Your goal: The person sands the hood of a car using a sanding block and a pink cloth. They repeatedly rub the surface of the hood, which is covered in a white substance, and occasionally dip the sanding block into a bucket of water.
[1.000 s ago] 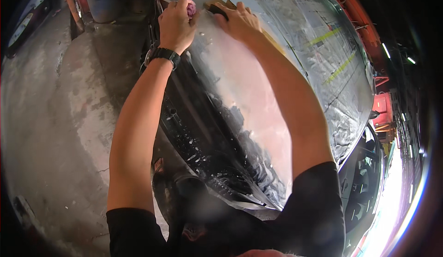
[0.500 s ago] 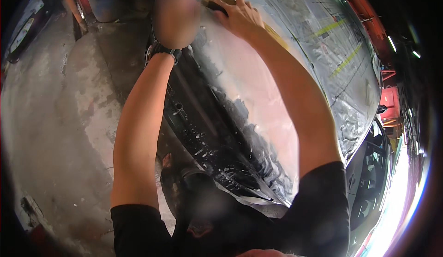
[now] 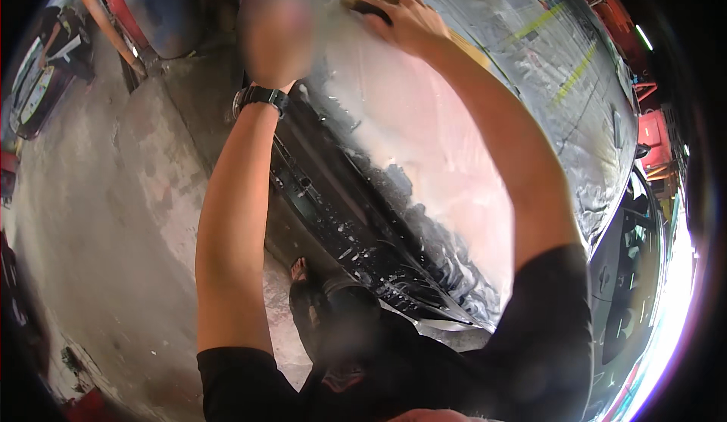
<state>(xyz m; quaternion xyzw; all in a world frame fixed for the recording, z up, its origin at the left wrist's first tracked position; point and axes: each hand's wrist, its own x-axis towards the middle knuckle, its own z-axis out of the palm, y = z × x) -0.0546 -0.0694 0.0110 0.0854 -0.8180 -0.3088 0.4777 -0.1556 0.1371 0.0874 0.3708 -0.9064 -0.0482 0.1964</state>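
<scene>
My right hand (image 3: pixel 413 25) is wrapped over a long tan sanding board (image 3: pixel 471 48), with a dark grip under the fingers. The board lies on the upper part of a car body panel (image 3: pixel 424 126), which is coated in smooth pinkish filler with grey patches around it. My left hand (image 3: pixel 277 37) reaches to the far end of the panel's lower edge; a blur covers it, so its fingers and anything in them are hidden. A black watch (image 3: pixel 265 98) sits on the left wrist.
Masking film (image 3: pixel 553 81) with yellow tape covers the car to the right. The black lower body edge (image 3: pixel 341 217) is spattered with whitish residue. A dark car (image 3: pixel 625 270) stands at right. My bare foot (image 3: pixel 300 269) is on the concrete floor (image 3: pixel 129 217); red equipment (image 3: pixel 132 5) stands far left.
The view has shifted, with the floor and car sliding in the picture. My right hand still grips the sanding board, slightly farther right in view; the left hand remains by the panel's far edge.
</scene>
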